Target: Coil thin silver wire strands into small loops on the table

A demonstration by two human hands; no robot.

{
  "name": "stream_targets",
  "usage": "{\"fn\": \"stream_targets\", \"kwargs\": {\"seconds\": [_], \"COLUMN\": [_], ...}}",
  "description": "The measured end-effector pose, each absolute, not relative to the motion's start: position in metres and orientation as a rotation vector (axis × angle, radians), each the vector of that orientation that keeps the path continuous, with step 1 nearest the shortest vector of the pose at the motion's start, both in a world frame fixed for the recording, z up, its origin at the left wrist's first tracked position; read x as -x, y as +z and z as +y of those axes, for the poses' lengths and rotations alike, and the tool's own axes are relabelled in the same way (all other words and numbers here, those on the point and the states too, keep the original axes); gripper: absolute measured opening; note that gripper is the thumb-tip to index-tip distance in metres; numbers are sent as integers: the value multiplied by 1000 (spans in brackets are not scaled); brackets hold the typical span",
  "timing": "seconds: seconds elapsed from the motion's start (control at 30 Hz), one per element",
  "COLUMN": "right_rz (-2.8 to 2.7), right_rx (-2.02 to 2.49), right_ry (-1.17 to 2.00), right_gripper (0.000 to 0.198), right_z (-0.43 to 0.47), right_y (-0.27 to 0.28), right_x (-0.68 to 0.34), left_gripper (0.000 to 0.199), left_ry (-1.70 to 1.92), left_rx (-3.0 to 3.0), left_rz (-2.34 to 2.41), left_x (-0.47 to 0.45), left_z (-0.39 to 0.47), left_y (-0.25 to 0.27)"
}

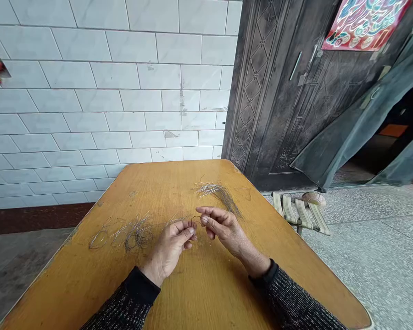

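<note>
Wire (195, 217) apparently being shaped; left grip (171, 246) pinched on it; right grip (226, 229) touching, closure unclear; next bend calls for steadiness.

ahead of me, white tiled wall (99, 75), scuffed in patches | to its right, dark carved door (289, 110) bearing a red poster (366, 25) | grey-green curtain (356, 126) at a dark doorway (373, 144) | strap-topped stool (303, 213) on pale speckled floor (382, 247)

Across the lower middle, we see a yellow-brown, wood-grained worktop (206, 288) and, near centre, silvery and dark-grey wires (223, 195). At the bottom we see black sleeves (124, 300) flecked white. Upper left, white tiles (101, 75) with grey joints; upper right, a red poster (365, 25) swirled pink and turquoise.
</note>
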State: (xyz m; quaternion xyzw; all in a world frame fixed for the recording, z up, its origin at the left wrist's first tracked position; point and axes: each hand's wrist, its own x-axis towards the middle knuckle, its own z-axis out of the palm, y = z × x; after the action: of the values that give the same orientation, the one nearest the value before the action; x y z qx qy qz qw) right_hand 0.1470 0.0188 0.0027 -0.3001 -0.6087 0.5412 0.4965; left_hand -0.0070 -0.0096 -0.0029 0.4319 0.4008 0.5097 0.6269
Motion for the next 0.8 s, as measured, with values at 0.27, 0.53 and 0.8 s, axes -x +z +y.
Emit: {"fn": "stream_targets", "kwargs": {"seconds": [0.27, 0.53, 0.8], "right_rz": [-1741, -1713, -1631], "right_rx": [641, 701, 720], "right_ry": [993, 703, 776], "right_gripper": [19, 20, 19], "right_z": [20, 17, 17], "right_y": [-2, -5, -12], "right_x": [-151, -146, -140], "left_gripper": [23, 21, 17], "left_ry": [1205, 1204, 1246], "left_rx": [-991, -901, -880], "left_rz": [976, 1021, 1104], "left_x": [5, 3, 4], "left_z": [-8, -10, -6], "left_y": [-5, -1, -3]}}
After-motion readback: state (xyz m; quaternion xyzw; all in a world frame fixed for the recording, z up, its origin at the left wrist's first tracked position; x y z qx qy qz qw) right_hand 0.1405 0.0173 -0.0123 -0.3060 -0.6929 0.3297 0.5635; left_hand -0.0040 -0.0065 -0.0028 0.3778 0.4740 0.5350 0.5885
